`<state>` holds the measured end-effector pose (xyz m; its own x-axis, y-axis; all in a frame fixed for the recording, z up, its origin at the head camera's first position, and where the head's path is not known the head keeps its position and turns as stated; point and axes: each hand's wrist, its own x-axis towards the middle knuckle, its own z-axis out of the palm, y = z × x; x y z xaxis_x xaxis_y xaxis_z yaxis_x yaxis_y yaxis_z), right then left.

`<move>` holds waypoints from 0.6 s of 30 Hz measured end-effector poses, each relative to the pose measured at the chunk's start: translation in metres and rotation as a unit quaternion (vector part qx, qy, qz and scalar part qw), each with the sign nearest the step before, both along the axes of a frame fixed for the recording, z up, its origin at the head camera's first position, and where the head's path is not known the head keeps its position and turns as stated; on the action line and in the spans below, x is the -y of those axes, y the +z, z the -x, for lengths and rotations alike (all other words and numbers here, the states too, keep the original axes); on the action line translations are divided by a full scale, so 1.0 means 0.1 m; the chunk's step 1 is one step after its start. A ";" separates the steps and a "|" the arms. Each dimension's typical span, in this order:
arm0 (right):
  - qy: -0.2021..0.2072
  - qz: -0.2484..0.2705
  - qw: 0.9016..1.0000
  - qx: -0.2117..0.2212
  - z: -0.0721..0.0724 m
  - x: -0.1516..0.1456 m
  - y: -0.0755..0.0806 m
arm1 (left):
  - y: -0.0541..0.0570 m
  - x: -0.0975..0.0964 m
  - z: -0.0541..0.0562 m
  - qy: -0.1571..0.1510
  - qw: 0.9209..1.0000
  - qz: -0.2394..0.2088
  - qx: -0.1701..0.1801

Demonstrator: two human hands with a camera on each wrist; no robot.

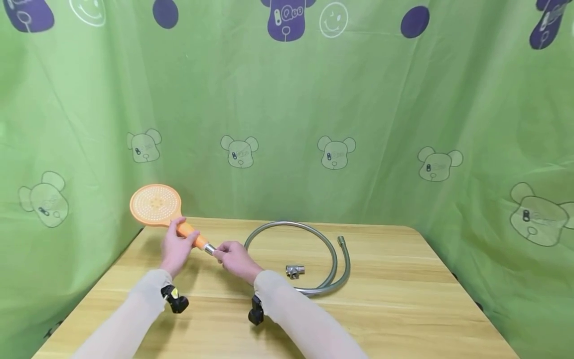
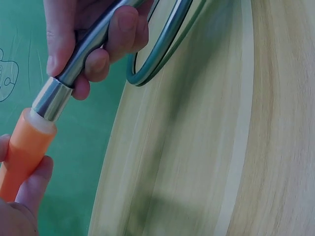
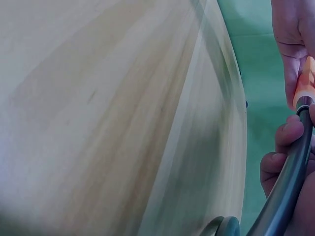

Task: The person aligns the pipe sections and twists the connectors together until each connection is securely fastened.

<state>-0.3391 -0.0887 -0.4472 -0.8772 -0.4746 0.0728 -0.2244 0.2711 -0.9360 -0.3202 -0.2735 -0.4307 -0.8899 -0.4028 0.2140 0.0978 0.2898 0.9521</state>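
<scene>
An orange shower head (image 1: 156,205) with a pale, dotted spray face is held above the table's back left. My left hand (image 1: 176,250) grips its orange handle (image 2: 30,147). Against the handle's end sits the metal nut (image 2: 51,99) of a grey shower hose (image 1: 334,257), and a whitish collar shows between them. My right hand (image 1: 237,260) pinches the hose just behind that nut, thumb on one side and curled fingers on the other. From there the hose loops over the table to its other end fitting (image 1: 341,241), which lies at the back right.
Inside the hose loop, a small metal tee-shaped fitting (image 1: 294,271) lies on the wooden table (image 1: 394,309). A green patterned curtain (image 1: 287,99) hangs behind the table and along both sides. Black wrist cameras (image 1: 176,299) are strapped over the pale sleeves.
</scene>
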 end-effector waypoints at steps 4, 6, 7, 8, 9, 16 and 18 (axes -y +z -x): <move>-0.003 -0.006 1.000 0.002 0.01 0.00 0.01 | 0.02 -0.02 -0.01 0.008 1.000 0.008 -0.003; -0.007 -0.014 1.000 -0.004 0.01 0.00 0.01 | 0.04 -0.02 -0.01 0.014 1.000 0.021 0.000; -0.009 -0.017 1.000 -0.010 0.01 0.00 0.00 | 0.05 -0.02 -0.01 0.015 1.000 0.027 0.001; -0.011 -0.019 1.000 -0.017 0.01 0.00 0.01 | 0.06 -0.03 -0.02 0.014 0.999 0.033 0.002; -0.011 -0.022 0.999 -0.025 0.00 0.00 0.01 | 0.07 -0.03 -0.02 0.013 0.999 0.034 0.004; -0.005 -0.034 0.997 -0.064 0.02 -0.01 0.03 | 0.09 -0.03 -0.02 0.012 1.000 0.021 -0.002; -0.001 -0.034 0.997 -0.066 0.03 0.00 0.04 | 0.09 -0.03 -0.02 0.016 1.000 0.019 -0.004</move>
